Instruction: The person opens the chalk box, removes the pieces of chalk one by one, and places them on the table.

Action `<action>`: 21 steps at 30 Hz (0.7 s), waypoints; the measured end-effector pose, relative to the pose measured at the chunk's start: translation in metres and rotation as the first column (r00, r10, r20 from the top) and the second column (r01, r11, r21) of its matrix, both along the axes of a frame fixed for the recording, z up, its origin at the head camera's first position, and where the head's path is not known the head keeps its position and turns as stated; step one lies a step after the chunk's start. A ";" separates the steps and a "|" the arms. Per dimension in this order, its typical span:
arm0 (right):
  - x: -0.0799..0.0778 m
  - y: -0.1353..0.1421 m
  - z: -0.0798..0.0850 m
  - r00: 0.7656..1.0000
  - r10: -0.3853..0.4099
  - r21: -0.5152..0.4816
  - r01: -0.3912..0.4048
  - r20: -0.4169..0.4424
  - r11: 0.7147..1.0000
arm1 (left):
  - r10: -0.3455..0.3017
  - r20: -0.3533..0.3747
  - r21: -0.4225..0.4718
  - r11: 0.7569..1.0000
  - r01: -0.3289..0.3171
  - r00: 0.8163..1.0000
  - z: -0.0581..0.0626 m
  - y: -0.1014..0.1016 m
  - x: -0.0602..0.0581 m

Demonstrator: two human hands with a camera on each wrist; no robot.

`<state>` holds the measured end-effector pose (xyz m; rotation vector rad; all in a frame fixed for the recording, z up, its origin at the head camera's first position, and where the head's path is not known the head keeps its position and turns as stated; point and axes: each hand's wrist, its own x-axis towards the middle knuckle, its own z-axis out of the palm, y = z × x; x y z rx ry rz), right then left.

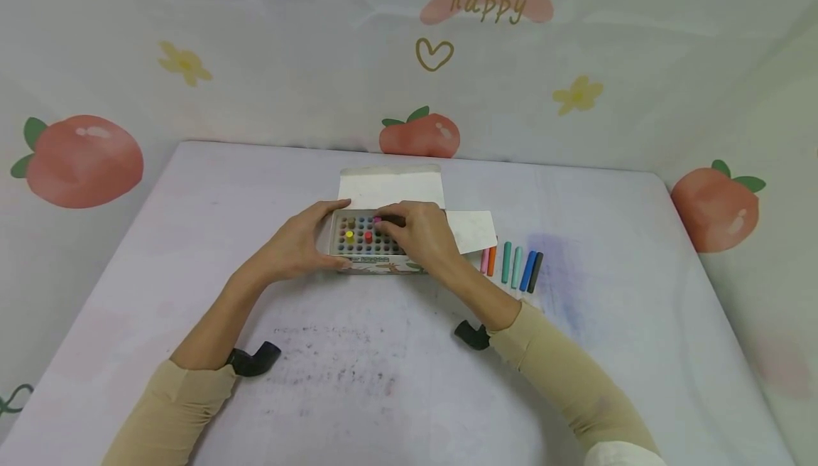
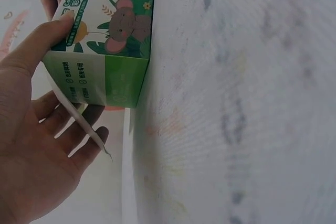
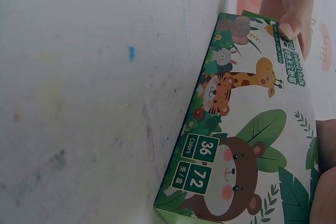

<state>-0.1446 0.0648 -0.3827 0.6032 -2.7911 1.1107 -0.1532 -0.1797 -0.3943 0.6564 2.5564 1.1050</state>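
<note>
An opened box of coloured chalk [image 1: 367, 265], printed with cartoon animals, stands on the table with a grid of holes on top. My left hand [image 1: 300, 239] grips its left end, thumb on the printed front and fingers spread behind; in the left wrist view the left hand [image 2: 39, 124] has an end flap [image 2: 73, 111] against its fingers. Over the grid, my right hand [image 1: 424, 231] pinches a magenta chalk stick [image 1: 378, 219] between thumb and index finger. Yellow chalk [image 1: 349, 236] and red chalk [image 1: 368, 237] stick up from the holes nearby.
The white lid [image 1: 390, 187] is folded back behind the box, and a side flap [image 1: 471, 230] sticks out right. Several loose chalk sticks, among them a green stick [image 1: 506, 262] and a black stick [image 1: 535, 272], lie right of the box. Chalk smudges mark the white table [image 1: 345, 409].
</note>
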 end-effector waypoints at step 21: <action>-0.001 0.001 -0.002 1.000 -0.009 -0.063 0.010 0.022 0.998 | 0.000 -0.010 -0.012 1.000 0.000 1.000 -0.001 0.000 0.000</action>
